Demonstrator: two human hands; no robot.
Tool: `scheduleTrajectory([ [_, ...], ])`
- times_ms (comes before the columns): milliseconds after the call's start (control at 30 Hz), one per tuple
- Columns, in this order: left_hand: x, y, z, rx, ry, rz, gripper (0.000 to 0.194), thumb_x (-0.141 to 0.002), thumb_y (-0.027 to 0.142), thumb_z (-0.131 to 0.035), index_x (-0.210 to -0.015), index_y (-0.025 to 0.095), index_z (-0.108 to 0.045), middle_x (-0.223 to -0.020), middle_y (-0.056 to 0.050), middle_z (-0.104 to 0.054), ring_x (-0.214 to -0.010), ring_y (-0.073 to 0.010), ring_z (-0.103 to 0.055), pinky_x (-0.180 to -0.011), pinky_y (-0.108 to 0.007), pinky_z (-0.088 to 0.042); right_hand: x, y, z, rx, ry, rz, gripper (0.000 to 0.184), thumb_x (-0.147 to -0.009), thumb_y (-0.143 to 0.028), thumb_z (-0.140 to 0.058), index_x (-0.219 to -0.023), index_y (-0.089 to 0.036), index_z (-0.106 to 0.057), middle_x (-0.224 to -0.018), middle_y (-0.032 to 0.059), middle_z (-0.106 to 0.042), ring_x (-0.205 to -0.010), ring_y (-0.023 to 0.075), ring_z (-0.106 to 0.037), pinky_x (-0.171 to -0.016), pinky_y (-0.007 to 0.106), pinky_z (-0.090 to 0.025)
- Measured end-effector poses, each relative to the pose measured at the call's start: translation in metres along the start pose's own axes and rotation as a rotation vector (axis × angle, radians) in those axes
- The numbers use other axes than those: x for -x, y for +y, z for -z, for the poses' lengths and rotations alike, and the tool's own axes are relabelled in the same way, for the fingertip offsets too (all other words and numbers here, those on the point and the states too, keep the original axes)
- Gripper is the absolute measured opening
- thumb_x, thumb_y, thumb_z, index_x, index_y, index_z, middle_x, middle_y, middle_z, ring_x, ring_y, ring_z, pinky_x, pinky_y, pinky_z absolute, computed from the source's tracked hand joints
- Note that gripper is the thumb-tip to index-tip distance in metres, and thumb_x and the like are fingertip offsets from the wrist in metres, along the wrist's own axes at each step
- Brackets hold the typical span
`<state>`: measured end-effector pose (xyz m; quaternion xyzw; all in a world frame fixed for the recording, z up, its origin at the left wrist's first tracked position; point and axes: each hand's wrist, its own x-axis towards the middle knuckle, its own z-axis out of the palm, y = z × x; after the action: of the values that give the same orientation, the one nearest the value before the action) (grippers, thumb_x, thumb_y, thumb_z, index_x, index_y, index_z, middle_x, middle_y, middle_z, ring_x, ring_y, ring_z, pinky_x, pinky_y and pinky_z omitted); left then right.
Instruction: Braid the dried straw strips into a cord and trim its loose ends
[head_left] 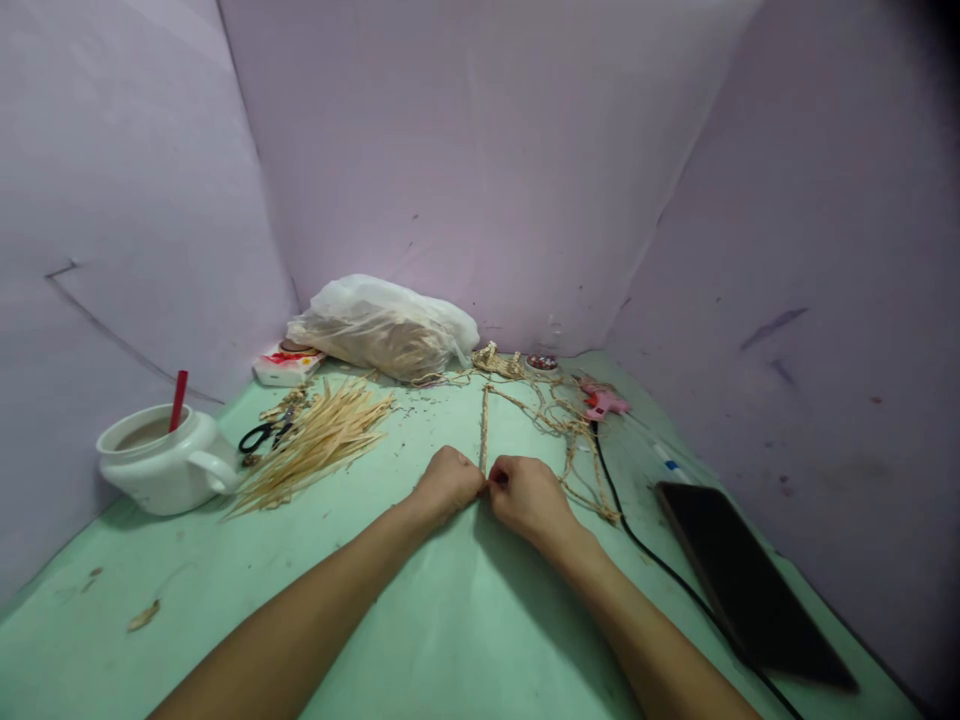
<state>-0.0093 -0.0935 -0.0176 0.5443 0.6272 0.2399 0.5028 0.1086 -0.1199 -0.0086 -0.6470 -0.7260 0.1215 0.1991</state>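
A thin tan braided cord runs straight away from my hands along the green tabletop, then bends right into loose loops. My left hand is closed, its fingertips pinching the cord's near end. Right beside it, my right hand is also closed, thumb and forefinger pinched at the same spot. The two hands nearly touch, and the cord's very tip is hidden between the fingers. Left of them lies a spread bundle of pale dry straw strips, with black-handled scissors partly under it.
A white handled pot with a red stick stands at left. Behind are a plastic bag and a small box. At right lie a pink glue gun, its black cable and a dark tablet-like slab. Walls enclose the table.
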Motion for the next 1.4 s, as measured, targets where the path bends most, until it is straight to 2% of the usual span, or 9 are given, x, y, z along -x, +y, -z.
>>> scheduleTrajectory([
  [267, 0.006, 0.011, 0.002, 0.062, -0.048, 0.124, 0.02, -0.054, 0.01, -0.051, -0.04, 0.016, -0.038, -0.029, 0.004, -0.032, -0.03, -0.0056, -0.028, -0.034, -0.02, -0.017, -0.002, -0.002, 0.008, -0.15, -0.137, -0.161, 0.011, -0.062, -0.025, -0.056, -0.059, -0.019, -0.066, -0.054, 0.0066, -0.063, -0.051, 0.0159, -0.052, -0.047, 0.026, -0.027],
  [500, 0.013, 0.016, 0.011, 0.116, -0.115, 0.142, 0.018, -0.054, 0.01, -0.049, -0.04, 0.015, -0.039, -0.027, 0.005, -0.028, -0.028, -0.0041, -0.023, -0.033, -0.02, -0.014, 0.002, -0.004, 0.004, -0.189, -0.146, -0.067, 0.014, -0.062, -0.02, -0.053, -0.059, -0.016, -0.067, -0.053, 0.0041, -0.062, -0.049, 0.0128, -0.049, -0.046, 0.024, -0.029],
  [633, 0.012, 0.015, 0.012, 0.122, -0.142, 0.093, 0.017, -0.053, 0.008, -0.05, -0.042, 0.015, -0.04, -0.029, 0.006, -0.03, -0.029, -0.0038, -0.022, -0.033, -0.021, -0.011, -0.003, 0.006, 0.011, -0.391, -0.301, -0.051, 0.013, -0.061, -0.023, -0.057, -0.052, -0.015, -0.062, -0.044, 0.0005, -0.055, -0.043, 0.0104, -0.044, -0.042, 0.022, -0.029],
  [667, 0.012, 0.015, 0.013, 0.124, -0.154, 0.084, 0.015, -0.054, 0.009, -0.051, -0.043, 0.015, -0.042, -0.031, 0.005, -0.032, -0.029, -0.0038, -0.023, -0.033, -0.021, -0.011, -0.006, 0.01, 0.014, -0.47, -0.278, -0.085, 0.015, -0.062, -0.026, -0.059, -0.052, -0.015, -0.061, -0.044, 0.0005, -0.055, -0.042, 0.0103, -0.044, -0.042, 0.022, -0.03],
  [800, 0.01, 0.013, 0.016, 0.138, -0.213, 0.055, 0.004, -0.056, 0.012, -0.053, -0.053, 0.013, -0.051, -0.037, 0.006, -0.036, -0.032, -0.0037, -0.025, -0.034, -0.02, -0.012, -0.018, 0.022, 0.018, -0.793, 0.06, -0.328, 0.015, -0.067, -0.028, -0.059, -0.062, -0.015, -0.06, -0.058, 0.0031, -0.062, -0.051, 0.0106, -0.051, -0.05, 0.021, -0.04],
  [933, 0.009, 0.011, 0.017, 0.127, -0.231, 0.032, 0.007, -0.055, 0.012, -0.052, -0.05, 0.014, -0.047, -0.038, 0.006, -0.035, -0.032, -0.0036, -0.024, -0.034, -0.02, -0.012, -0.018, 0.014, 0.007, -0.901, -0.09, -0.401, 0.016, -0.07, -0.024, -0.055, -0.058, -0.015, -0.058, -0.055, 0.0045, -0.061, -0.048, 0.0104, -0.053, -0.049, 0.021, -0.043],
  [1067, 0.009, 0.011, 0.016, 0.094, -0.222, 0.011, 0.011, -0.053, 0.01, -0.049, -0.046, 0.015, -0.042, -0.035, 0.006, -0.033, -0.032, -0.0041, -0.024, -0.034, -0.02, -0.012, -0.01, 0.004, -0.003, -0.927, -0.242, -0.399, 0.014, -0.068, -0.022, -0.055, -0.058, -0.014, -0.06, -0.044, 0.0001, -0.054, -0.038, 0.0076, -0.044, -0.038, 0.019, -0.033],
  [1200, 0.009, 0.012, 0.015, 0.036, -0.201, 0.016, 0.007, -0.052, 0.01, -0.048, -0.048, 0.015, -0.047, -0.035, 0.005, -0.036, -0.032, -0.005, -0.026, -0.034, -0.02, -0.015, -0.009, 0.007, -0.003, -0.882, -0.256, -0.393, 0.009, -0.062, -0.016, -0.058, -0.053, -0.013, -0.058, -0.035, -0.0062, -0.042, -0.032, 0.0032, -0.026, -0.034, 0.019, -0.016],
  [1400, 0.01, 0.011, 0.011, -0.155, -0.098, 0.006, 0.009, -0.053, 0.01, -0.049, -0.046, 0.013, -0.053, -0.034, 0.001, -0.042, -0.032, -0.0074, -0.032, -0.036, -0.022, -0.023, -0.011, 0.012, -0.006, -0.851, -0.295, -0.4, 0.01, -0.056, -0.014, -0.055, -0.046, -0.016, -0.053, -0.032, -0.0075, -0.036, -0.032, 0.0039, -0.024, -0.036, 0.021, -0.011],
])
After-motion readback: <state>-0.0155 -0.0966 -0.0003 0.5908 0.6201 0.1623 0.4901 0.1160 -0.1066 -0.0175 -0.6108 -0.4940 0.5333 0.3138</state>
